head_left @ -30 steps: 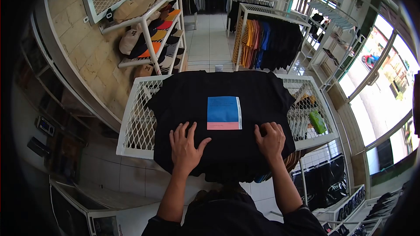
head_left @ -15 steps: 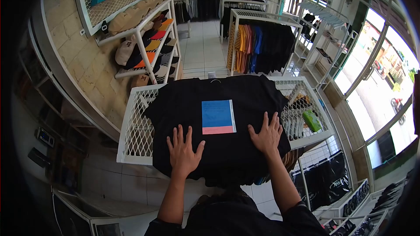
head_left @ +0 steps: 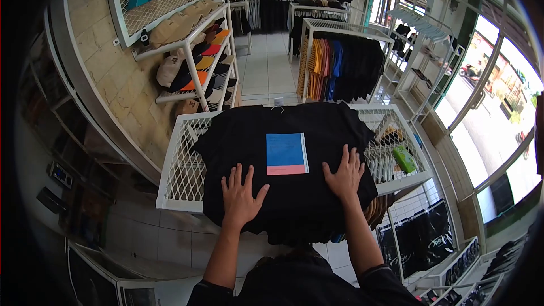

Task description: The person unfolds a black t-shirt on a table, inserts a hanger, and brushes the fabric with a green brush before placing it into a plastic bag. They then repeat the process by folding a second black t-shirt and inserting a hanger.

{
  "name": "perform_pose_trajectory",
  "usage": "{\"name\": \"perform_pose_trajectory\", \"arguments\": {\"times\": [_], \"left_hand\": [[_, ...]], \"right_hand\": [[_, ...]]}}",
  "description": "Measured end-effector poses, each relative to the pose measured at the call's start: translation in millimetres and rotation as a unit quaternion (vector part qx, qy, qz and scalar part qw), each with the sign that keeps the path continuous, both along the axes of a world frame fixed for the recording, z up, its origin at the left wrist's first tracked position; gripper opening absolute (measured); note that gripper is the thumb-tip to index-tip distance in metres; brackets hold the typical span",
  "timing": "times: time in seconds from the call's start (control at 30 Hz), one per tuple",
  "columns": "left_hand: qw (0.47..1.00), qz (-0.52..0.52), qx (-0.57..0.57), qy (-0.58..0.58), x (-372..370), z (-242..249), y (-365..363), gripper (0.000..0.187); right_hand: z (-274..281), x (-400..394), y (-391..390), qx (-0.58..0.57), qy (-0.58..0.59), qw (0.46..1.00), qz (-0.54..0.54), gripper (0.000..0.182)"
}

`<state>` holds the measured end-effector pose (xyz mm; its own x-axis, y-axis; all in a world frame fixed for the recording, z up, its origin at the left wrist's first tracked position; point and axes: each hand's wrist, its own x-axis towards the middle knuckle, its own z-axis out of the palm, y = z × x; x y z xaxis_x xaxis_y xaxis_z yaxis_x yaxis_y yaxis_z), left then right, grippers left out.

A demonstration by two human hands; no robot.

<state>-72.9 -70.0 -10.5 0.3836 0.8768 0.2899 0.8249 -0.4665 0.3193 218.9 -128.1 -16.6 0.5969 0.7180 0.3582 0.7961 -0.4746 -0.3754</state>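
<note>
A black T-shirt [head_left: 243, 136] lies spread over a white mesh-topped rack, with a hanger hook [head_left: 277, 109] poking out at its neckline. On the middle of the shirt rests a flat rectangular print [head_left: 286, 152], blue above, pink below, with a pale strip along its right side. My left hand [head_left: 241, 195] lies flat on the cloth to the lower left of the print, fingers spread. To the print's right, my right hand [head_left: 344, 174] is also pressed flat on the fabric with its fingers apart. Neither hand touches the print.
The white rack's mesh top [head_left: 187, 164] shows on both sides of the shirt. A green packet [head_left: 404, 159] lies on its right end. Cap shelves [head_left: 195, 62] stand at the left wall, and a rack of hanging shirts [head_left: 345, 62] stands ahead. Glass doors line the right.
The camera view has shifted slightly, moving the scene a little to the right in the picture. Both hands remain flat on the shirt in nearly the same places.
</note>
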Motion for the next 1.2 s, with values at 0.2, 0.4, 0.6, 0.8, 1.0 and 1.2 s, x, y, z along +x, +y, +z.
{"name": "perform_pose_trajectory", "arguments": {"times": [0.2, 0.4, 0.6, 0.8, 1.0, 1.2], "left_hand": [[0.991, -0.093, -0.003, -0.094, -49, 4, -40, 0.050], [0.979, -0.111, 0.069, -0.156, -75, -17, -42, 0.031], [0.972, -0.118, 0.051, -0.196, -81, -4, -49, 0.020], [0.971, -0.119, -0.016, -0.205, -90, 20, -71, 0.024], [0.982, -0.082, 0.040, -0.164, -43, 24, -28, 0.038], [0.988, -0.015, 0.033, -0.151, -7, 9, 1, 0.042]], "right_hand": [[10, -18, -90, 0.072, -0.019, 0.965, 0.252, 0.046], [-1, 2, -110, 0.134, -0.047, 0.946, 0.293, 0.037], [27, -3, -115, 0.086, -0.005, 0.944, 0.318, 0.020], [50, -15, -135, 0.009, 0.061, 0.944, 0.323, 0.021], [50, -16, -56, 0.119, 0.034, 0.961, 0.249, 0.021], [16, -7, -9, 0.122, -0.003, 0.985, 0.125, 0.023]]}}
